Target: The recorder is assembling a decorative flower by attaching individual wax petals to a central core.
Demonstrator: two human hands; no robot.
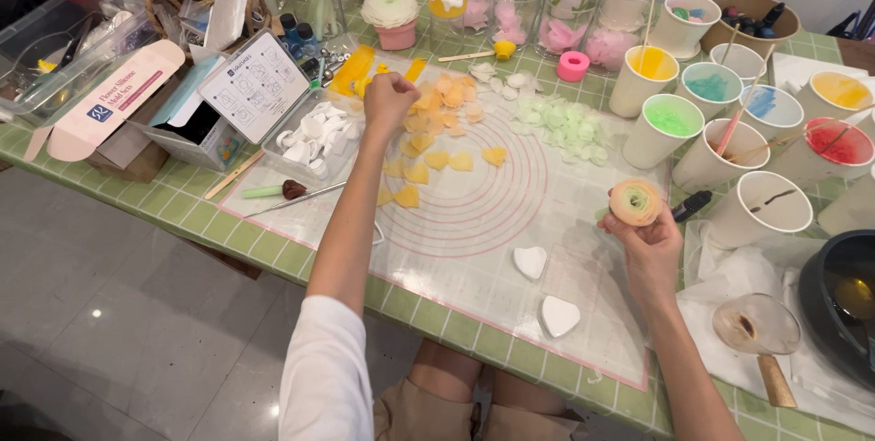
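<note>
Two white heart-shaped wax pieces near the tabletop's near edge. Nine white paper cups of coloured wax at the right end. One peach wax flower. One round pink mould ring. One black pot at the right corner.

The left hand hides whatever it pinches; the black bowl is cut off.
</note>
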